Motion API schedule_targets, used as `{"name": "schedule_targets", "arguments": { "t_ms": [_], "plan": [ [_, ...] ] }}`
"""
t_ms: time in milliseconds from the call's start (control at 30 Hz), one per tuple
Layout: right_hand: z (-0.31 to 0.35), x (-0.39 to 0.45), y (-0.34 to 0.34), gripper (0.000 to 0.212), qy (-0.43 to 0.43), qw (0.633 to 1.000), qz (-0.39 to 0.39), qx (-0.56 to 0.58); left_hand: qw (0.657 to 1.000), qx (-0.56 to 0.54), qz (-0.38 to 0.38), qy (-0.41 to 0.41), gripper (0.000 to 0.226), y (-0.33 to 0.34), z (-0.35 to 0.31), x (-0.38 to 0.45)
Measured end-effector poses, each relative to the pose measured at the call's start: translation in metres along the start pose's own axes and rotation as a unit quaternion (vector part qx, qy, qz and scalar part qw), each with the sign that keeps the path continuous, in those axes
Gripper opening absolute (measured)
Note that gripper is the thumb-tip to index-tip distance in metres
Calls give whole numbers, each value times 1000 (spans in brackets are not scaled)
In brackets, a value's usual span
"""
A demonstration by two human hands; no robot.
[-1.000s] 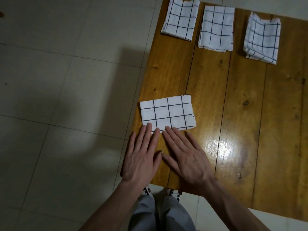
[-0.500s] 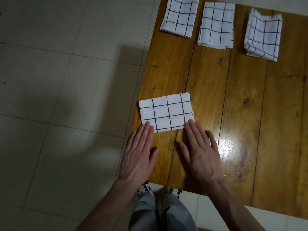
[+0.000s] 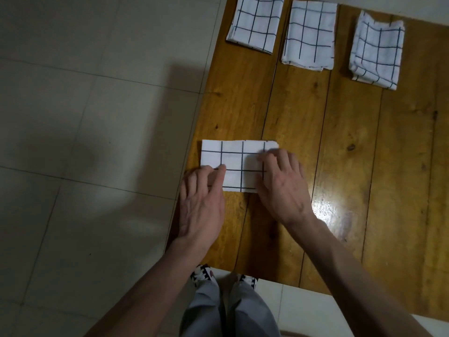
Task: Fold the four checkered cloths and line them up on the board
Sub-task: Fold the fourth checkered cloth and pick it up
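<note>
The fourth cloth (image 3: 239, 165) lies folded to a rectangle at the near left of the board (image 3: 352, 166), well apart from the three folded cloths (image 3: 312, 35) lined up along the far edge. A second ago both hands lay flat on the wood just short of it; now they have moved onto it. The left hand (image 3: 202, 203) rests its fingers on the near left corner, and the right hand (image 3: 283, 183) covers the right end, fingers curled over the edge. Whether either is actually pinching fabric I cannot tell. This looks like the start of one more fold, right end over left, before the cloth joins the row.
</note>
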State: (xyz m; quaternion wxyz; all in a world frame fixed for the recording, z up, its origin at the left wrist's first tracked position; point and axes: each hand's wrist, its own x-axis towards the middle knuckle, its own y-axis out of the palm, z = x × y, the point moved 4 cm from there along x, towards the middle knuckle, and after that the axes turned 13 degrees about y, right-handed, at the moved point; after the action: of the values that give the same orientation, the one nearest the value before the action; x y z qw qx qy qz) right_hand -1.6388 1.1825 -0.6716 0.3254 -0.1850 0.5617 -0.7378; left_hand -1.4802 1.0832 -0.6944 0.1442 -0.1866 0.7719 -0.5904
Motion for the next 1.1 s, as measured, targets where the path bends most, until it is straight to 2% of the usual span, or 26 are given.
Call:
{"name": "schedule_targets", "arguments": {
  "t_ms": [133, 233, 333, 400, 467, 533, 633, 700, 800, 900, 967, 1100],
  "plan": [
    [12, 21, -2, 65, -11, 997, 71, 5, 1000, 5, 17, 23, 69, -4, -1, 0],
    [15, 24, -3, 67, 32, 994, 105, 1, 999, -2, 28, 31, 65, -6, 0, 2],
    [11, 21, -3, 65, 115, 984, 131, 29, 1000, -3, 23, 18, 55, -7, -3, 2],
    [11, 17, -2, 61, 159, 975, 146, 45, 999, 2, 8, -45, 53, -10, -9, 0],
    [12, 12, 1, 56, 192, 968, 158, 43, 988, -29, -16, -149, 55, -9, -17, -3],
    [13, 8, 2, 56, 216, 963, 160, 26, 963, -88, -21, -256, 58, -8, -21, -6],
    [18, 3, -2, 54, 219, 964, 147, 12, 923, -145, 13, -357, 63, -8, -28, -5],
    [19, -3, -3, 51, 223, 963, 148, 27, 900, -171, 27, -399, 58, -11, -33, 1],
    [18, -14, -1, 47, 244, 955, 154, 76, 872, -231, 35, -430, 36, -11, -42, 10],
    [10, -21, 3, 38, 258, 943, 164, 132, 874, -258, -1, -411, 27, -14, -45, 15],
    [3, -25, 2, 29, 266, 925, 170, 213, 870, -300, -37, -389, 28, -16, -46, 17],
    [-4, -36, -20, 19, 318, 822, 191, 432, 816, -436, -70, -373, 52, -37, -51, 21]
  ]
}}
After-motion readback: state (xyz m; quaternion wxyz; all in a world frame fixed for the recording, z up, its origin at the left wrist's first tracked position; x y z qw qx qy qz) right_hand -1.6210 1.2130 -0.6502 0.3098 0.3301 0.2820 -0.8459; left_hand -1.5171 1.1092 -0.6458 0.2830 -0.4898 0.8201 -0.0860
